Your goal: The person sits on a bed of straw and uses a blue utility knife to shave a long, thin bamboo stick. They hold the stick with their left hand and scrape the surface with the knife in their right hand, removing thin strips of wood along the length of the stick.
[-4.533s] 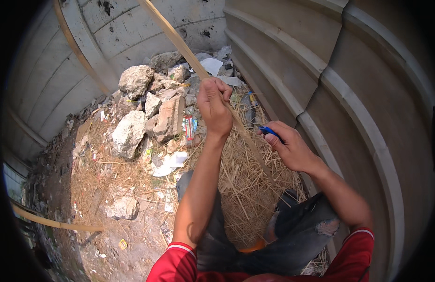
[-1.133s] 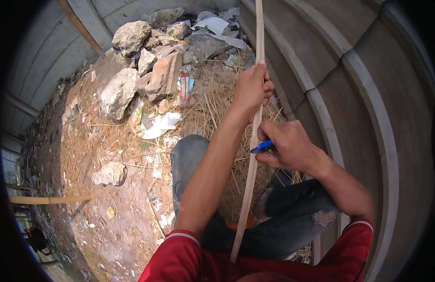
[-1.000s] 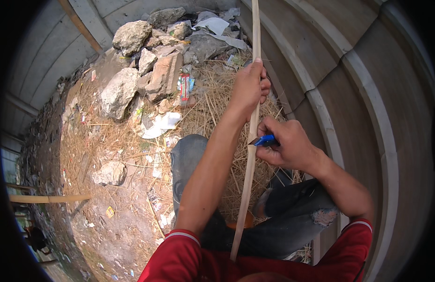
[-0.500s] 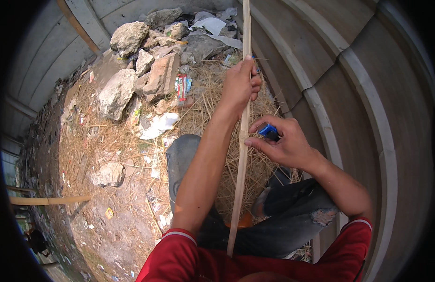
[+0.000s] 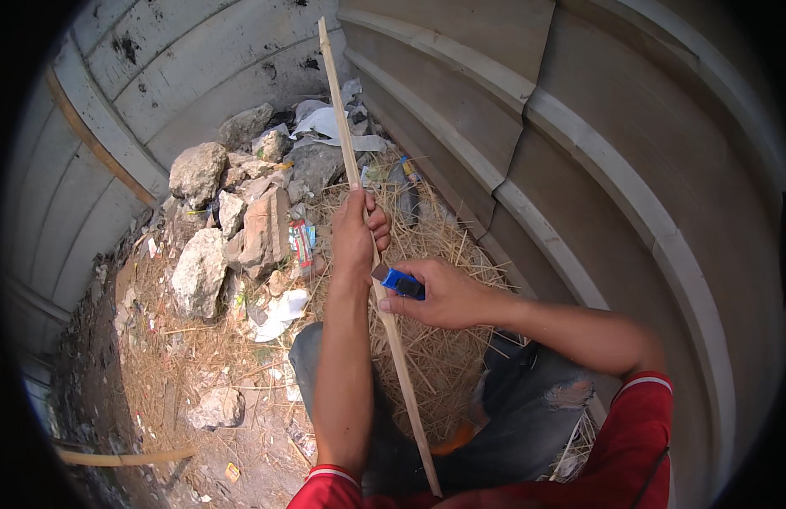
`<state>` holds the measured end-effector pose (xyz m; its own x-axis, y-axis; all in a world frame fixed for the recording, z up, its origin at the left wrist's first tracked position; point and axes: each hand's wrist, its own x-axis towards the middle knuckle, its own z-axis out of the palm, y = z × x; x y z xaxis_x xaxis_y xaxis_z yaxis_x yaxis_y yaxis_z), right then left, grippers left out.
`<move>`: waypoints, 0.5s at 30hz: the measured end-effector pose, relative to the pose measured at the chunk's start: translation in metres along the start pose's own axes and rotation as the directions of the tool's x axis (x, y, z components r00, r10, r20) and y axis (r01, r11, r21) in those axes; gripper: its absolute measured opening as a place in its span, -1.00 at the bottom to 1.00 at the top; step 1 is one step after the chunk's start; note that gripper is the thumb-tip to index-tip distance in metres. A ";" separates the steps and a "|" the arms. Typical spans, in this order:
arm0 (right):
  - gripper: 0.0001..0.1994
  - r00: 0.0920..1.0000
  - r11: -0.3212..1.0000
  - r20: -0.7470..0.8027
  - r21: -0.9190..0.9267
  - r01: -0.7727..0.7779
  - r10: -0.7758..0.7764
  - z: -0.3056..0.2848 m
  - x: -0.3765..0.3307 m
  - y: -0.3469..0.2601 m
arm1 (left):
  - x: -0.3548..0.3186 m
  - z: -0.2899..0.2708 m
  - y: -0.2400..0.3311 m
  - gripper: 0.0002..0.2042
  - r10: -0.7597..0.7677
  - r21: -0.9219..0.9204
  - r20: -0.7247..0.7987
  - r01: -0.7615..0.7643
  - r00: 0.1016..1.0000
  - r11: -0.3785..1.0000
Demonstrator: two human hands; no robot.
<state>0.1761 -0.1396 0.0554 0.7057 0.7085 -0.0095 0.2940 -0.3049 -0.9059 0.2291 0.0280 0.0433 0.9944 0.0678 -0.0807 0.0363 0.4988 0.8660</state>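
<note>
The left hand is wrapped around a long thin bamboo strip that runs from the lap up past the rubble pile. The right hand pinches a blue-handled cutter against it. The strip looks light, springy and splintery; best gripped mid-length, near the blade.

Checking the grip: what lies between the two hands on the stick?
In the head view, only a short bare piece of the stick separates the left hand from the right hand, which holds a blue tool.
</note>
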 end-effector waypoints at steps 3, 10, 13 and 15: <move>-0.63 0.997 1.000 -0.080 -0.017 0.015 -0.016 -0.002 -0.006 -0.005 | -0.003 0.006 -0.004 -0.63 -0.003 -0.015 0.008 0.003 1.000 1.000; -0.72 0.997 0.999 -0.068 0.034 -0.020 0.022 0.000 -0.009 -0.014 | -0.004 0.001 -0.004 -0.65 -0.005 -0.013 0.013 0.005 1.000 1.000; -0.73 0.996 1.000 -0.088 -0.014 0.023 -0.024 0.000 -0.008 -0.007 | -0.006 0.003 -0.003 -0.65 -0.006 0.019 0.000 0.006 1.000 1.000; -0.74 0.997 0.999 -0.067 -0.045 -0.028 0.025 -0.003 -0.008 -0.014 | -0.005 0.003 -0.002 -0.64 -0.007 0.047 -0.012 0.007 1.000 0.999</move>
<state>0.1682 -0.1430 0.0697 0.7543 0.6566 -0.0040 0.3025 -0.3530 -0.8854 0.2245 0.0238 0.0432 0.9929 0.0745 -0.0923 0.0481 0.4583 0.8875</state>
